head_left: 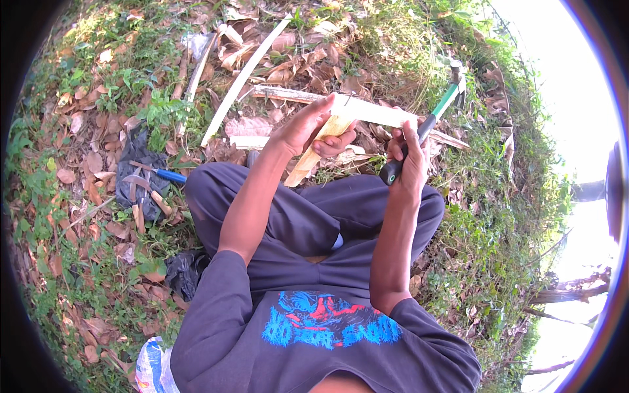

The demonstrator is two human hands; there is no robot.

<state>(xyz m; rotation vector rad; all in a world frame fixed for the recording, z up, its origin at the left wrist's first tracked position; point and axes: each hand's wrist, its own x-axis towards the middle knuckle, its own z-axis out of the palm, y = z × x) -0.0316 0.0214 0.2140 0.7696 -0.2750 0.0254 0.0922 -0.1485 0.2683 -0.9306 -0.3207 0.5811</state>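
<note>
From the head camera, the left hand (308,128) is closed around a joint of two pale wood strips (357,116), held up in front of the knees of the seated person. One strip is flat and whitish, running level to the right; the other is yellower and slants down toward the lap. The right hand (407,154) is wrapped tight on the black grip of a hammer (429,124) with a green shaft, its metal head raised just past the right end of the whitish strip. On the leaf-strewn ground (92,262) at the left lie hand tools (145,190) on a dark cloth (141,157).
</note>
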